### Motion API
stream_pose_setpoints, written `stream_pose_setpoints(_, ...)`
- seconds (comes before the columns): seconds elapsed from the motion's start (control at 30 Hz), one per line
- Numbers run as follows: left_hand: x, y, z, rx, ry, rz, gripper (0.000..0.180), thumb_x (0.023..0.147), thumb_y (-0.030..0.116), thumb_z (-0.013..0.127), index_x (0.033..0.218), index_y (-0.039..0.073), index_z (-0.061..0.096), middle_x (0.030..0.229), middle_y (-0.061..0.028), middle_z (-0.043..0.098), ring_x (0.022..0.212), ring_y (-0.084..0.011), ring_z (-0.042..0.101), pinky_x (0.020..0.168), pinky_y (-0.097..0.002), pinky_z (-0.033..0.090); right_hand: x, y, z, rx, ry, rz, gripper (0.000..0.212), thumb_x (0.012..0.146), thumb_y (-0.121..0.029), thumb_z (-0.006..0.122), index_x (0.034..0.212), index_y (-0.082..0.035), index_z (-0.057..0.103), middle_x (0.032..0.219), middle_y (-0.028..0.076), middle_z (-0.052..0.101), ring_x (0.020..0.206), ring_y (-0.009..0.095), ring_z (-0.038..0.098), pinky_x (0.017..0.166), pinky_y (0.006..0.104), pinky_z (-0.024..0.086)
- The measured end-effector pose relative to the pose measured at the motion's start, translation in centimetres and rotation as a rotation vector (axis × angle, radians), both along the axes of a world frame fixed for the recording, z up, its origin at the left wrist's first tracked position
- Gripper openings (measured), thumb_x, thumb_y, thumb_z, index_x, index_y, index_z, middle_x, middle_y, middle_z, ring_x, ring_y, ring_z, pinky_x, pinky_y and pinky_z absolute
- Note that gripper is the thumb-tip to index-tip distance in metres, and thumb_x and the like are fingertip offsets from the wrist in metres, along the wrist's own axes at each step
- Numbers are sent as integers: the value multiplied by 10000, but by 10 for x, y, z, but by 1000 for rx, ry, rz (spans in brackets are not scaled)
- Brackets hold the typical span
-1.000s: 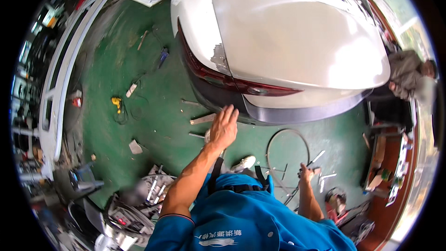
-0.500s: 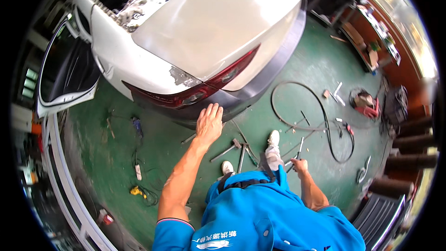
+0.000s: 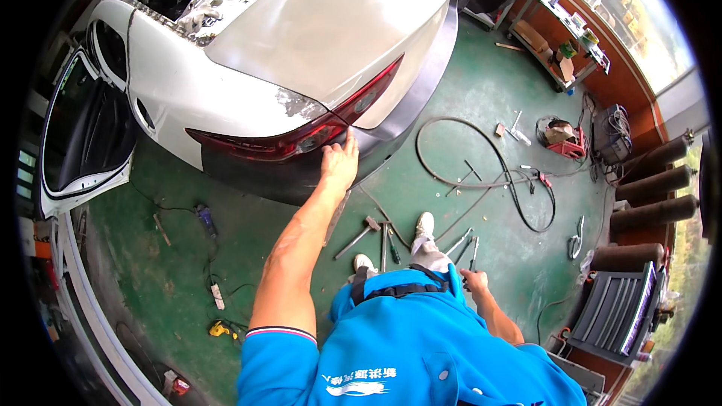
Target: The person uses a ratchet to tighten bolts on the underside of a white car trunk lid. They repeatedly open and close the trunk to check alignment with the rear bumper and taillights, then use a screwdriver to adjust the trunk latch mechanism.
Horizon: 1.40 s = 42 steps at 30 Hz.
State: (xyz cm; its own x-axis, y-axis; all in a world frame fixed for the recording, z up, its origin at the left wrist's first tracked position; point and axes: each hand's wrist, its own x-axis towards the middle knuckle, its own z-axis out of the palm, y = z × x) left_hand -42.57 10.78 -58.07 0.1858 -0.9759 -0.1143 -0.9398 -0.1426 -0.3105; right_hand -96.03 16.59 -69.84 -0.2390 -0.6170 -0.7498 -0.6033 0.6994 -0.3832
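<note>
Green workshop floor (image 3: pixel 481 83) spreads around a white car (image 3: pixel 177 75), whose rear corner faces the person, with a hammer (image 3: pixel 356 239) lying on the floor between that corner and the person's feet. On the corner sits the red tail light (image 3: pixel 252 148), just above the dark bumper (image 3: pixel 256 182); it lies ahead of both hands, a little left of the body. The left hand (image 3: pixel 340 162) is much the nearer, grasping nothing, index finger stretched to the seam by the lamp's lower edge; actual contact cannot be told. Low at the person's right, well apart from the car, the right hand (image 3: pixel 474 280) is wrapped around a dark-handled tool (image 3: pixel 474 262) directed away from the body. The lamp's long axis wraps the corner, its narrow tip pointing left along the car's side, its other end angling up across the boot lid (image 3: pixel 301 53).
</note>
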Motion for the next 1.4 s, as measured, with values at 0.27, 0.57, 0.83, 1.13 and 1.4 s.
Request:
stream_pose_setpoints(0.27,2,-15,6,41,-62,17,566,975,165,508,1535,121,442,1700,-67,189,993,-275,638,815,-461,493,14,-34,33,-66,26,159,366,815,-315,802,824,30,679,712,87,648,578,174,624,514,328,490)
stream_pose_setpoints(0.57,14,15,42,-80,-147,-6,614,938,146,562,1539,126,441,1706,-46,177,902,-239,616,747,-398,473,37,-68,42,-113,-5,242,363,816,-326,790,820,19,678,747,100,663,608,185,626,526,336,477)
stream_pose_setpoints(0.83,11,24,76,-166,-160,52,604,945,159,557,1536,116,442,1699,-94,186,880,-248,616,793,-440,496,49,-54,17,-127,128,402,466,774,-408,763,928,31,750,854,204,730,798,300,722,747,415,555)
stream_pose_setpoints(1.13,4,26,71,-146,-96,41,644,904,142,600,1526,86,442,1683,-119,222,857,-235,623,733,-409,509,44,-58,10,-81,156,465,502,767,-449,721,948,17,766,910,245,738,923,350,734,835,433,557)
stream_pose_setpoints(1.4,1,31,85,-648,303,-8,510,848,182,712,1327,46,599,1404,-162,543,968,-310,641,835,-450,533,45,-71,-9,-86,171,537,597,770,-521,703,967,41,753,985,303,712,1005,408,705,869,463,547)
